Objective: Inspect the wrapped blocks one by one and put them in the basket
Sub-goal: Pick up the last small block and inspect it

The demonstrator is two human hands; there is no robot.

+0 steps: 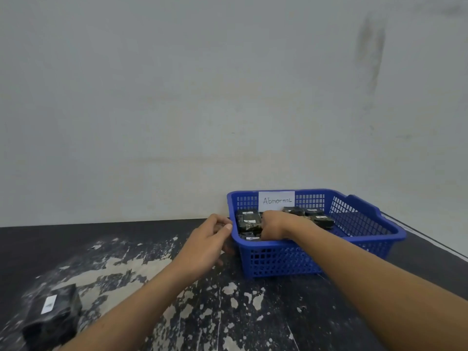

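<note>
The right hand (274, 225) reaches inside the blue perforated plastic basket (354, 239) (paper tag reads "Abnormal") among dark wrapped blocks (248, 219) — its grip cannot be told. The left hand (210, 245), fingers curled, grips the basket's left rim. One more black wrapped block (54, 316) lies on the worn dark counter (253, 312).

The right hand (274, 224) reaches into the blue basket (354, 239), its fingers buried among the wrapped blocks (249, 219); whether they grip one cannot be told. Block labels are too small to read. Away from the hands, a blurred block (54, 316) meets the bottom-left edge.
</note>
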